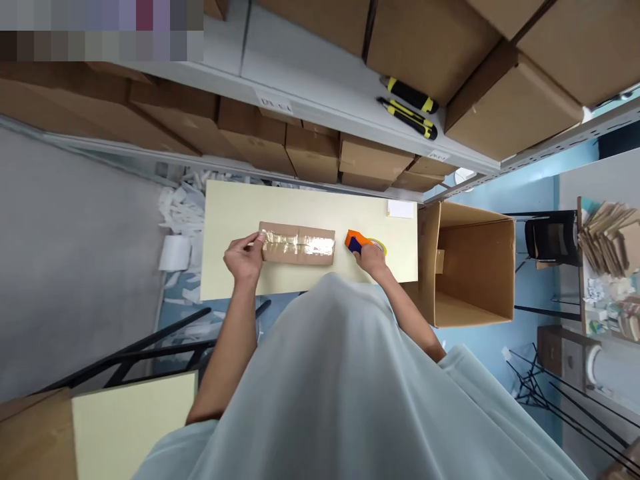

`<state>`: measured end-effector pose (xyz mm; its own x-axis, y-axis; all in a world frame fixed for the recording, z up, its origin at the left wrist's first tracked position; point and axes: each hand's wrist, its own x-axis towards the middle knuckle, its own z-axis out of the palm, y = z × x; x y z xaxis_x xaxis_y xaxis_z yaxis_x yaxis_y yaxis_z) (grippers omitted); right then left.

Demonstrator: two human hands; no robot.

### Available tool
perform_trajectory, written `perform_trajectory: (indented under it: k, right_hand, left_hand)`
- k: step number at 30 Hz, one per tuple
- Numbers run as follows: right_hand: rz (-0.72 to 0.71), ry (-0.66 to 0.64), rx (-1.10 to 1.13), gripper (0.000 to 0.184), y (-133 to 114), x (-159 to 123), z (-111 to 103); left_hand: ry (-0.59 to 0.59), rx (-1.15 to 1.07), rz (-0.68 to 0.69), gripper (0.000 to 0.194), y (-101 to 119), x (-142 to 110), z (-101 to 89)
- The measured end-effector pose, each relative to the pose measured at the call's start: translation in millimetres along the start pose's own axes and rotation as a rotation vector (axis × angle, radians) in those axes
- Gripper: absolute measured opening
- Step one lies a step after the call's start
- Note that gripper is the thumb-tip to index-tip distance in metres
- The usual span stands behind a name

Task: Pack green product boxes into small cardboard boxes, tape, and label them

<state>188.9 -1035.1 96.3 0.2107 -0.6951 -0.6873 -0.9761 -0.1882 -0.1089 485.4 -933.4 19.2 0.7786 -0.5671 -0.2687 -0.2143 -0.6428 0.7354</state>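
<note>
On the pale yellow table (235,200) lies a flat, long cardboard package (299,257) with shiny clear tape running along its top. My left hand (244,259) pinches the package's left end between thumb and fingers. To the right of the package, my right hand (371,259) is wrapped round an orange and dark blue tape dispenser (359,239). A yellow-rimmed tape roll (380,245) sits at its far side, partly covered by the hand. A gap separates the dispenser from the package.
Beyond the table stands a shelf (310,80) with cardboard boxes and two yellow-black utility knives (411,119). An open cardboard box (475,267) adjoins the table's right end. White scraps (183,207) lie left. A small white card (401,209) rests at the back right corner.
</note>
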Motion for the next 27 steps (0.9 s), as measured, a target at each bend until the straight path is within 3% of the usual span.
perform_trajectory:
  k: [2,4,7,11,14,17,19,22,27]
  right_hand:
    - [0.024,0.084,0.029,0.044,3.2,-10.8,-9.4]
    - [0.031,0.182,0.087,0.043,4.1,-16.5,-25.1]
    - [-0.030,0.335,0.177,0.044,-2.8,-11.3,-65.6]
    - [-0.269,0.509,0.178,0.046,-28.9,5.9,-149.2]
    - [-0.435,0.648,0.067,0.045,-58.4,18.2,-217.1]
    - [-0.444,0.705,-0.051,0.043,-90.0,30.0,-273.6]
    - [-0.400,0.683,-0.125,0.041,-108.6,37.3,-300.4]
    - [-0.322,0.630,-0.195,0.037,-128.8,48.5,-322.4]
    - [-0.274,0.615,-0.208,0.038,-143.0,67.4,-330.0]
  left_hand:
    - [0.046,0.010,0.067,0.027,8.8,-0.4,-2.5]
    - [0.101,-0.050,0.219,0.034,30.1,-7.8,4.4]
    - [-0.063,-0.211,0.570,0.031,87.1,-27.8,27.2]
    - [-0.148,-0.336,0.860,0.037,181.7,-42.6,51.3]
    - [-0.079,-0.386,0.916,0.045,238.7,-25.7,56.7]
    - [-0.051,-0.362,0.893,0.055,278.5,6.2,55.4]
    - [-0.090,-0.312,0.872,0.061,296.3,25.1,51.8]
    - [-0.155,-0.243,0.873,0.068,305.8,38.4,44.5]
    - [-0.141,-0.227,0.859,0.064,275.4,27.1,35.6]
